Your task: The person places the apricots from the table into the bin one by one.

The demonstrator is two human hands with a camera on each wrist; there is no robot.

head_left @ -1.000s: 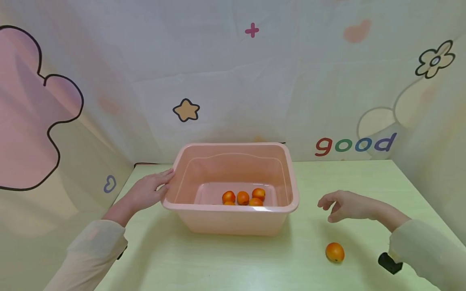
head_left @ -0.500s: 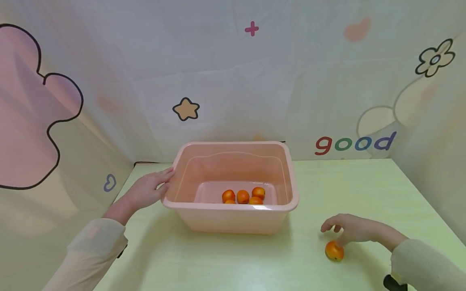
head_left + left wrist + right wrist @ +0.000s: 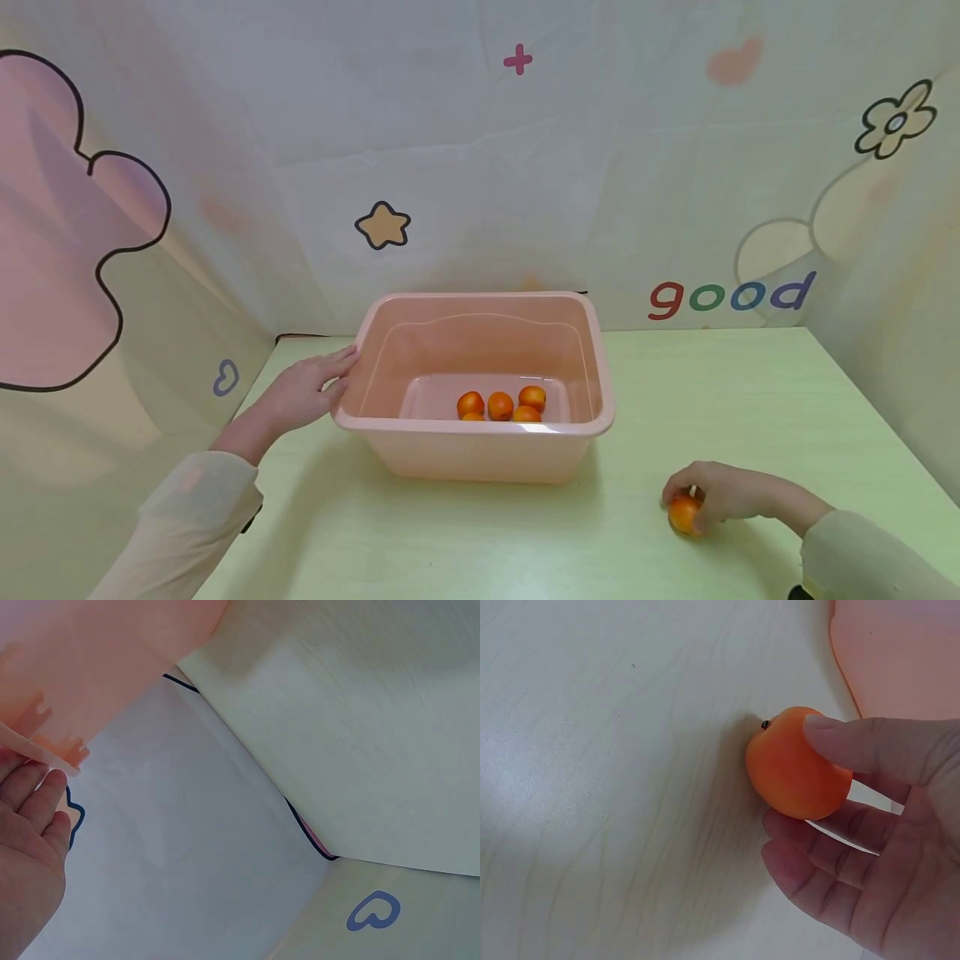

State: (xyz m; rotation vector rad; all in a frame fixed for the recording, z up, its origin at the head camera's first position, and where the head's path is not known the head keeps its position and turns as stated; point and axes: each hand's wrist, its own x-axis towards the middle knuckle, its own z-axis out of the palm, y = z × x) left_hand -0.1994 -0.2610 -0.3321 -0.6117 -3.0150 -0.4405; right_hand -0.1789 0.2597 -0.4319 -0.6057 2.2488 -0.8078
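A pink plastic tub [image 3: 480, 454] stands mid-table with several orange fruits [image 3: 500, 406] on its floor. My left hand [image 3: 307, 390] rests with straight fingers against the tub's left rim [image 3: 45, 746]; the left wrist view shows those fingers [image 3: 34, 802] just under the rim. At the front right my right hand [image 3: 708, 496] curls over a single orange fruit [image 3: 684, 514] on the table. In the right wrist view the thumb and fingers [image 3: 855, 847] wrap round that fruit [image 3: 795, 765], which still sits on the tabletop.
The pale green table [image 3: 750, 392] is walled by a printed cloth backdrop [image 3: 525, 167] behind and at both sides. The tub's corner [image 3: 900, 652] shows close to the held fruit.
My right hand has come down from hovering above the table onto the lone orange fruit and closed its fingers round it. The left hand and tub have not moved.
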